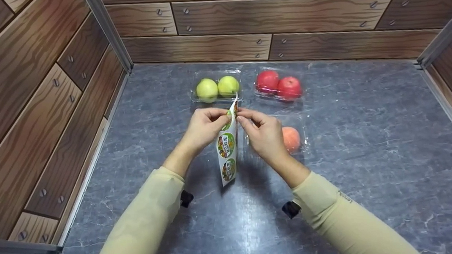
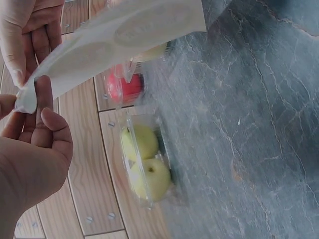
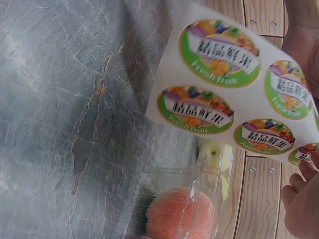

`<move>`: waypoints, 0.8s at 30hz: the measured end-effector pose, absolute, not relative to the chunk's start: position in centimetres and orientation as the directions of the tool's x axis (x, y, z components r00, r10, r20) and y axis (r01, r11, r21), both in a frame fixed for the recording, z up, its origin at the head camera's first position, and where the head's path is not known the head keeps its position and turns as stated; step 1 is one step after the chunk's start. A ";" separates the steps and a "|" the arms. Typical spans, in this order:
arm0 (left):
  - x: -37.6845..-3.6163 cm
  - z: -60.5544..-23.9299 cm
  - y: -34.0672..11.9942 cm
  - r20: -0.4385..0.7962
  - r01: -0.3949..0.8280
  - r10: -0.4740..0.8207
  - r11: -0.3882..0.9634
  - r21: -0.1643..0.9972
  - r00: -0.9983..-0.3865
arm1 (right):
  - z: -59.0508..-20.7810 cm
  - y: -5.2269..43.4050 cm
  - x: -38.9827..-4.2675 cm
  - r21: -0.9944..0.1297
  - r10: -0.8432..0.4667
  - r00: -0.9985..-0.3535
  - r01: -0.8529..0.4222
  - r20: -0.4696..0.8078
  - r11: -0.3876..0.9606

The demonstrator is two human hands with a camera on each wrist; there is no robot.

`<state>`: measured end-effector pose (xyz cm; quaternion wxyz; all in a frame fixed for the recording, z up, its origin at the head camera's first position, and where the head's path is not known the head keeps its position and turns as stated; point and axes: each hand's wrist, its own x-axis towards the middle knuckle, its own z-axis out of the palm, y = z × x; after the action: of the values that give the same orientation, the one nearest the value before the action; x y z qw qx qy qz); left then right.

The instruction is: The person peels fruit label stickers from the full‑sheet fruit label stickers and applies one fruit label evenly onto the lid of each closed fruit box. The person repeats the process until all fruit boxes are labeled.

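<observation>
The person's left hand (image 1: 206, 129) and right hand (image 1: 265, 136) meet above the worktop (image 1: 368, 142), both pinching the far end of a narrow white paper sheet printed with oval, green-edged fruit stickers (image 1: 227, 148). The sheet slants between them, its near end free.

Beyond the left hand sits a clear plastic box (image 1: 193, 93) with two round yellow-green fruits (image 1: 207, 90); to its right, another clear box (image 1: 266, 96) holds two glossy red fruits (image 1: 289, 87). A third transparent box (image 1: 304, 140) with a round pinkish-orange fruit (image 1: 291, 139) lies below the right hand, which covers part of it from the head view; I cannot tell whether it holds more.

Exactly what lies between the fingertips is hard to make out. The right wrist view cuts the right hand off.
</observation>
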<state>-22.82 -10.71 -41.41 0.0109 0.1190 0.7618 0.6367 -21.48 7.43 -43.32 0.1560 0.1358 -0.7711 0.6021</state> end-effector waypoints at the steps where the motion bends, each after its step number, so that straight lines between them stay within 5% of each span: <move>1: -22.8 -41.4 -10.7 0.135 0.167 0.197 0.161 0.973 -0.971 | -43.3 7.4 -21.4 -0.887 -0.021 -0.916 -0.394 0.401 0.241; 24: -22.6 -41.4 -10.4 0.142 0.187 0.229 0.186 0.965 -0.963 | -43.7 7.3 -21.5 -0.825 -0.002 -0.889 -0.425 0.458 0.372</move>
<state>-22.64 -10.39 -41.41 0.0171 0.1350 0.7699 0.6234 -21.46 7.29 -43.69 0.1944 0.1327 -0.8052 0.5442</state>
